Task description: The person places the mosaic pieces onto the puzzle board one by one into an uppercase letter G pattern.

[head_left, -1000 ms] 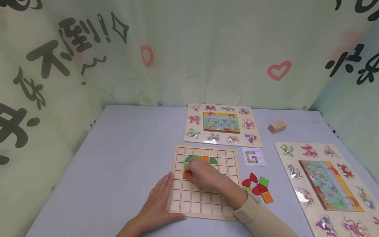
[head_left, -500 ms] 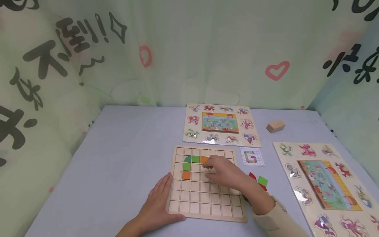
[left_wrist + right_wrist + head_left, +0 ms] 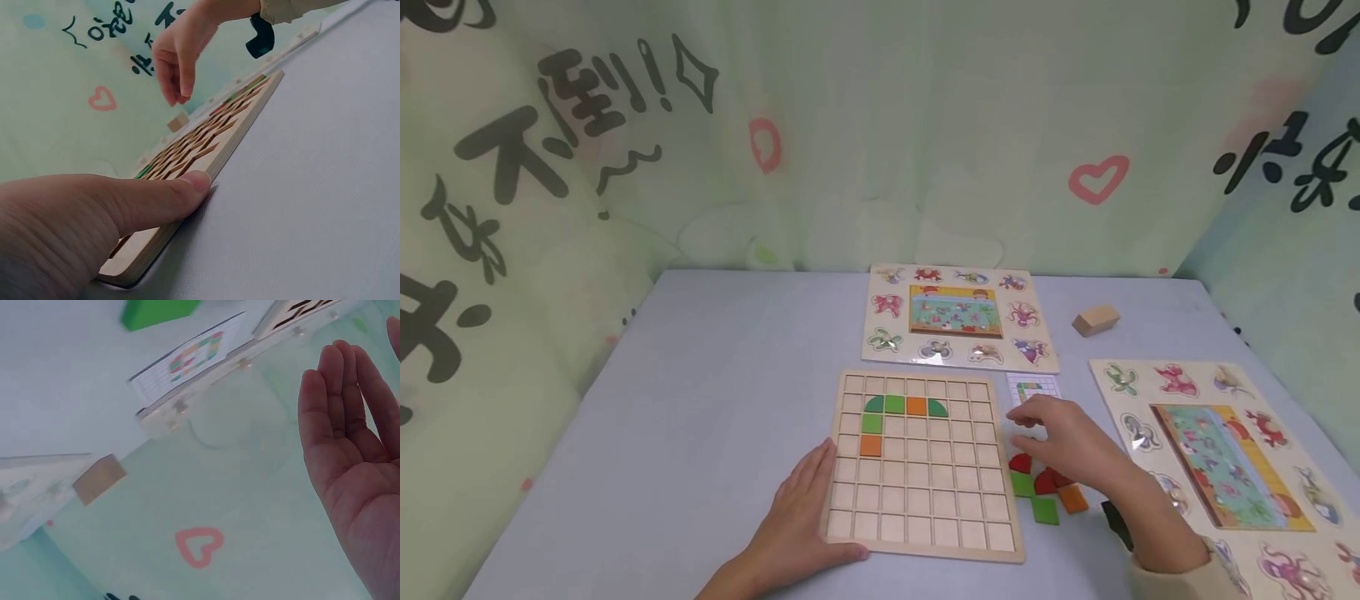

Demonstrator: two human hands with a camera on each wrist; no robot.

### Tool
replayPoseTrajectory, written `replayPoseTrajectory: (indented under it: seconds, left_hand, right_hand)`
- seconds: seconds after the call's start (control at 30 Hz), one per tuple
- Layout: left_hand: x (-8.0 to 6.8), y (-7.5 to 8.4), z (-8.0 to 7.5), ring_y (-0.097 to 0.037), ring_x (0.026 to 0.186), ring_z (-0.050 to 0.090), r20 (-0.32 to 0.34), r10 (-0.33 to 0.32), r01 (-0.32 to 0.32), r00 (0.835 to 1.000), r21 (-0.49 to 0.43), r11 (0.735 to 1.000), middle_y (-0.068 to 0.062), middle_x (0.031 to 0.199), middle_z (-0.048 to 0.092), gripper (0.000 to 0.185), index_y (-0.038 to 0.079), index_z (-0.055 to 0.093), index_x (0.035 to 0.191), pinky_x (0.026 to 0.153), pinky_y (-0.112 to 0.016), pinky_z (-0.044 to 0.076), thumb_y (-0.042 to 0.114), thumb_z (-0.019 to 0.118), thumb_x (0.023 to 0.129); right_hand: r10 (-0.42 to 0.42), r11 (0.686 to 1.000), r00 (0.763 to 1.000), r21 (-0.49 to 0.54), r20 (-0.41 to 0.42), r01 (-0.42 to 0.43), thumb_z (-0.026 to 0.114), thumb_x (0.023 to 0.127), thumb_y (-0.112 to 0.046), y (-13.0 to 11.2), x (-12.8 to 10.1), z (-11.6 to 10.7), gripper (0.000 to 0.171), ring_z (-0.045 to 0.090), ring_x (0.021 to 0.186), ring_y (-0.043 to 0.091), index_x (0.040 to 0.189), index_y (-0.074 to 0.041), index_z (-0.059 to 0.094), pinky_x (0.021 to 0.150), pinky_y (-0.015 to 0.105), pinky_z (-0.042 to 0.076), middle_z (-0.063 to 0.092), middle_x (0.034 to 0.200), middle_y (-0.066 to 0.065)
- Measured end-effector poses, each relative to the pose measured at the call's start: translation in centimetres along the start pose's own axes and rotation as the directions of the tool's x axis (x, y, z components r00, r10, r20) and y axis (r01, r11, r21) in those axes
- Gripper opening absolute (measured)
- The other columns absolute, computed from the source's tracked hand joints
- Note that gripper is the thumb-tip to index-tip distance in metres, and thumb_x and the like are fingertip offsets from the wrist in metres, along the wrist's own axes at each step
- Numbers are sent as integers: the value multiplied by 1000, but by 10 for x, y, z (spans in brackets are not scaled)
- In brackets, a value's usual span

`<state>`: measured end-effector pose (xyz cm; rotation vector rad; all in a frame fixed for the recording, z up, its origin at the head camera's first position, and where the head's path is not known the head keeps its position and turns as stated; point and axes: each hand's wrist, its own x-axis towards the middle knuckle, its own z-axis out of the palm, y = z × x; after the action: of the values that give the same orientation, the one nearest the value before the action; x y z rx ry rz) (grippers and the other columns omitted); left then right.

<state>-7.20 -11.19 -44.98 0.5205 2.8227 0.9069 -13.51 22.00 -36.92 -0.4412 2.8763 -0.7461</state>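
A wooden grid board (image 3: 934, 525) lies on the table. In its upper left cells sit a dark green quarter-circle (image 3: 874, 405), a green square (image 3: 894, 405), an orange square (image 3: 917, 406) and another dark green quarter-circle (image 3: 937, 407). Below the first are a green square (image 3: 872, 424) and an orange square (image 3: 871, 446). My left hand (image 3: 790, 512) rests against the board's lower left corner, fingers along its side; the thumb (image 3: 156, 199) presses the near edge. My right hand (image 3: 1067, 437) hovers, holding nothing, above loose red (image 3: 1045, 482), green (image 3: 1045, 510) and orange (image 3: 1072, 498) pieces.
A small pattern card (image 3: 1033, 386) lies right of the board, partly covered by the right hand. Picture puzzle boards stand behind (image 3: 887, 354) and at the right (image 3: 1120, 400). A wooden block (image 3: 1096, 320) sits at the back right. Curtains surround the table.
My right hand has moved from the orange square at the left, across the top row, to above the loose pieces at the right. The left hand has stayed at the board's corner.
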Motion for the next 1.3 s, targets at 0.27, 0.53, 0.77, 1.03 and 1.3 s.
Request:
replayPoseTrajectory:
  seconds: [0.27, 0.53, 0.77, 1.03, 1.3]
  left_hand:
    - [0, -1, 0, -24, 136, 13, -5, 12, -12, 1000, 1, 1000, -8, 151, 14, 119, 3, 15, 146, 103, -49, 19, 69, 67, 62]
    - [0, -1, 0, -24, 136, 13, -2, 10, -10, 1000, 7, 1000, -8, 152, 13, 120, 2, 15, 146, 103, -50, 19, 70, 67, 62]
    - [0, -1, -1, -24, 136, 14, 0, 7, -7, 1000, 11, 1000, -7, 152, 13, 120, 2, 14, 146, 103, -50, 19, 70, 67, 62]
    - [0, 0, -1, -24, 135, 14, -4, 7, -7, 1000, 11, 1000, -8, 151, 14, 120, 2, 15, 146, 103, -50, 20, 69, 67, 62]
    - [0, 0, -1, -25, 135, 14, 0, 7, -7, 1000, 6, 1000, -9, 151, 14, 120, 2, 15, 146, 103, -50, 19, 69, 68, 62]
  right_hand:
    - [185, 982, 982, -47, 24, -184, 75, 74, -9, 29, -16, -5, 34, 56, 88, 29, 103, 4, 65, 74, 44, 50, 62, 95, 11]
    - [278, 960, 957, -72, 85, -272, 75, 73, -6, 39, -20, -5, 32, 56, 89, 32, 102, 5, 65, 77, 46, 49, 63, 94, 13]
    - [290, 956, 951, -84, 103, -282, 76, 71, -2, 43, -22, -2, 33, 56, 88, 32, 101, 5, 65, 77, 45, 48, 62, 93, 13]
    - [304, 951, 947, -84, 104, -297, 75, 70, -1, 50, -21, 2, 33, 56, 89, 31, 102, 5, 65, 77, 44, 49, 62, 94, 13]
    - [313, 949, 945, -68, 91, -307, 79, 68, -9, 62, -21, 5, 39, 56, 89, 27, 102, 4, 66, 78, 42, 49, 63, 94, 10]
